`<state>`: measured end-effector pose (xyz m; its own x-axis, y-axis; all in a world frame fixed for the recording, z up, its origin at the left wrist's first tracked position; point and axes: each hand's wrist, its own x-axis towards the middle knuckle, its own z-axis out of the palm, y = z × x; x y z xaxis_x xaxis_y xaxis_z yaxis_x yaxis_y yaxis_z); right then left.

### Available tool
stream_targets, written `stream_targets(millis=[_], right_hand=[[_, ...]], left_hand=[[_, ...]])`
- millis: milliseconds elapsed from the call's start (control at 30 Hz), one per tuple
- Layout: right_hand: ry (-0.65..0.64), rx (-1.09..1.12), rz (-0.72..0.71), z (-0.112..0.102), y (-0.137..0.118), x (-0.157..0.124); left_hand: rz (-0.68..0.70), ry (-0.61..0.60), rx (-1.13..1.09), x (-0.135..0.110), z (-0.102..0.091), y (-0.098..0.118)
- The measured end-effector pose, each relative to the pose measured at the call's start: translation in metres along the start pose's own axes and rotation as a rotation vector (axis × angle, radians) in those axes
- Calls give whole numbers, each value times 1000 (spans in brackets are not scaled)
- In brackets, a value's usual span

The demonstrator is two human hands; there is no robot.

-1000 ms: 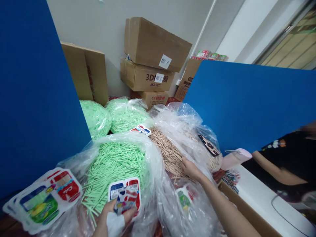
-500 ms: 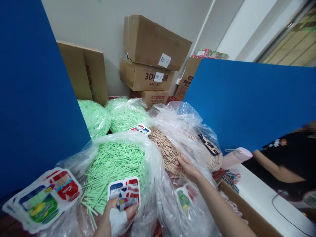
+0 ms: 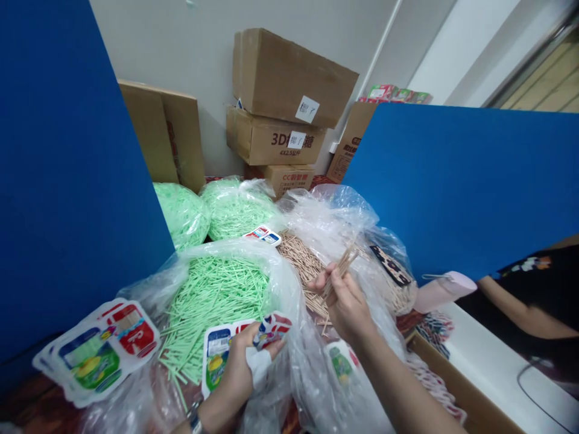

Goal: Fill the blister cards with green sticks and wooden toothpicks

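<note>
My left hand is closed on a printed plastic packet, bent open at its top, low in the middle of the view. It hovers over an open clear bag of green sticks. My right hand pinches a small bunch of tan wooden sticks, lifted above the open bag of tan sticks.
A stack of printed packets lies at the lower left. Two more bags of green sticks sit behind. Blue partition boards stand left and right. Cardboard boxes are piled at the back wall. Another person's arm rests at the right.
My right hand has risen from the tan stick pile with a bunch of sticks pinched in it. My left hand has shifted right and bent the packet open.
</note>
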<state>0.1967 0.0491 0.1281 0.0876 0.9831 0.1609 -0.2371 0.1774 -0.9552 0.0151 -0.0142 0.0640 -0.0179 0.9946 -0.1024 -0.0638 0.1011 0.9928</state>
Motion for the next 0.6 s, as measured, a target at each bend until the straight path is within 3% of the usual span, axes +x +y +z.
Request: stream_targets(millis=[100, 233, 400, 600], right_hand=[[-71, 21, -119, 29, 0, -22], [-98, -85, -217, 49, 14, -36], [-130, -301, -243, 59, 25, -46], [-138, -295, -130, 53, 37, -52]], left_hand=[[92, -40, 66, -1, 1, 0], [135, -30, 106, -3, -2, 0], [192, 23, 129, -2, -4, -2], [301, 78, 292, 4, -4, -2]])
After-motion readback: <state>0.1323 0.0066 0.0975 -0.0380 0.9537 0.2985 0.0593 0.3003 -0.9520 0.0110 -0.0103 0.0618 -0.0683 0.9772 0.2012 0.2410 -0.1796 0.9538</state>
